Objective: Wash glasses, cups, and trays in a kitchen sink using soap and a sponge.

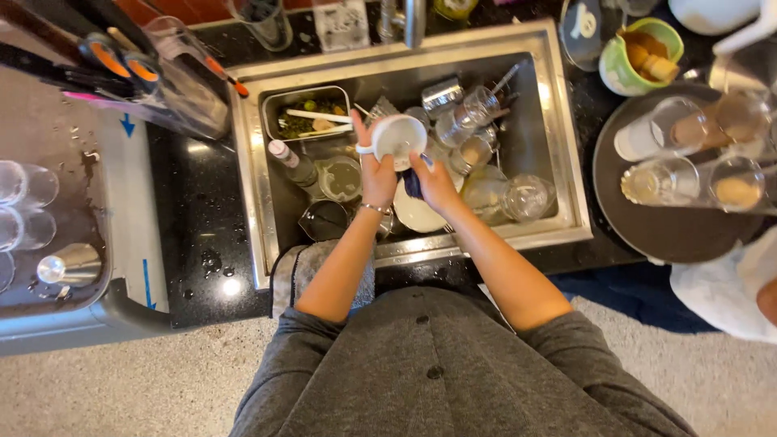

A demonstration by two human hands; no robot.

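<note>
My left hand point(374, 166) grips a white cup point(398, 136) by its side and handle, held over the steel sink point(566, 186). My right hand point(433, 182) is just below the cup, closed on a dark blue sponge or cloth point(412, 184) that touches the cup's lower side. Under both hands lies a white plate point(417, 217). Several glasses point(473, 121), a bottle point(293, 164) and a metal tin of food scraps point(307, 113) fill the sink around them.
A round dark tray point(647, 231) at the right carries several glasses; a person's white sleeve point(724, 291) shows beside it. A green bowl point(639, 53) sits at the back right. A grey rack point(48, 226) with glasses stands at the left. A cloth point(291, 271) hangs on the sink's front edge.
</note>
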